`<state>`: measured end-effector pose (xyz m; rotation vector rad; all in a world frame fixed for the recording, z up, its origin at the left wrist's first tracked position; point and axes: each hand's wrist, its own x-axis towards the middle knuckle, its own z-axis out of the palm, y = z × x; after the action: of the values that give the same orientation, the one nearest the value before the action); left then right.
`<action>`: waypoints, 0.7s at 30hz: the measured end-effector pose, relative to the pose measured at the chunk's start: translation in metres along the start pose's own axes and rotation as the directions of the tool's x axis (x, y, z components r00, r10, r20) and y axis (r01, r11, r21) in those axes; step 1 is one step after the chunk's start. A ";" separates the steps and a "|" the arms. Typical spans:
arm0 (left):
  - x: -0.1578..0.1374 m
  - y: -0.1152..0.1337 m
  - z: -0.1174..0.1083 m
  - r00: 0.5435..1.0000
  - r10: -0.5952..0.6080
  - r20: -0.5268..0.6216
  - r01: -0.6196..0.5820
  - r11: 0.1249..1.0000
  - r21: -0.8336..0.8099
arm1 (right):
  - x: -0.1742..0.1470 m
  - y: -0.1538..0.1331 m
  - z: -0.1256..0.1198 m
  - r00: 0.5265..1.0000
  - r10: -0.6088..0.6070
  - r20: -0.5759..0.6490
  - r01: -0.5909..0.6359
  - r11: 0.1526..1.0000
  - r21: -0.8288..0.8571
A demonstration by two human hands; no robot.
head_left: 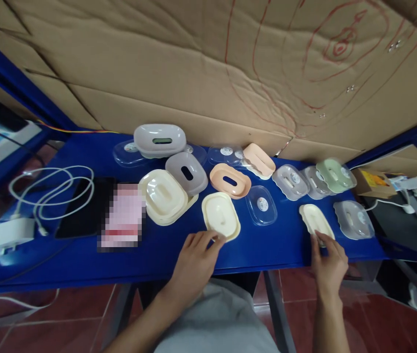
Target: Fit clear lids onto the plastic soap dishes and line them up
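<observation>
A cream plastic soap dish [221, 213] lies on the blue table, and my left hand [195, 260] pinches its near rim between thumb and fingers. Farther right, my right hand [329, 262] is closed on the near end of a smaller cream oval tray [316, 219]. Left of my left hand sits a stack of cream dishes [164, 193]. A peach slotted insert [218, 176] and a clear lid [262, 212] lie just behind and beside the held dish. Near my right hand is a grey dish under a clear lid [357, 226].
Grey slotted pieces [159, 131], clear lids and a peach dish [261, 158] line the cardboard wall [138, 63]. Grey and green lidded dishes [336, 171] stand back right. A charger [10, 233] with coiled white cable, a dark tablet and a blurred pink item occupy the left.
</observation>
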<state>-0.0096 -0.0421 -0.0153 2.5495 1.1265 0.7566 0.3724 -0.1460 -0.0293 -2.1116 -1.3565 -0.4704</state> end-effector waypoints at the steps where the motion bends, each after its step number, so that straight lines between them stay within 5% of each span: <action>1: 0.000 0.000 0.001 0.998 -0.053 -0.041 0.054 0.998 0.020 | -0.008 -0.015 -0.003 0.999 -0.033 -0.032 0.034 0.999 0.041; 5: -0.008 0.001 0.000 0.981 -0.137 -0.136 0.136 0.991 -0.015 | -0.044 -0.090 -0.004 0.942 -0.334 0.015 0.307 0.881 0.360; 7: -0.017 0.002 -0.006 0.989 -0.061 -0.132 0.053 0.997 -0.060 | -0.059 -0.121 -0.001 0.861 -0.496 0.111 0.383 0.777 0.499; 10: -0.031 0.002 -0.016 0.989 0.142 0.032 -0.139 0.986 -0.089 | -0.059 -0.144 0.004 0.738 -0.655 0.164 0.447 0.656 0.609; 13: -0.044 -0.001 -0.021 0.963 0.241 0.120 -0.229 0.968 -0.101 | -0.028 -0.147 0.011 0.693 -0.709 0.130 0.485 0.592 0.644; 17: -0.056 -0.003 -0.022 0.972 0.230 0.045 -0.227 0.972 -0.058 | 0.042 -0.155 0.036 0.724 -0.656 0.214 0.492 0.709 0.505; 21: -0.068 0.000 -0.024 0.980 0.197 0.022 -0.197 0.980 -0.024 | 0.100 -0.173 0.073 0.690 -0.654 0.312 0.497 0.740 0.452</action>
<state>-0.0612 -0.0923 -0.0192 2.6718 0.8618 0.7757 0.2567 0.0249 0.0202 -1.5070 -2.2341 0.0488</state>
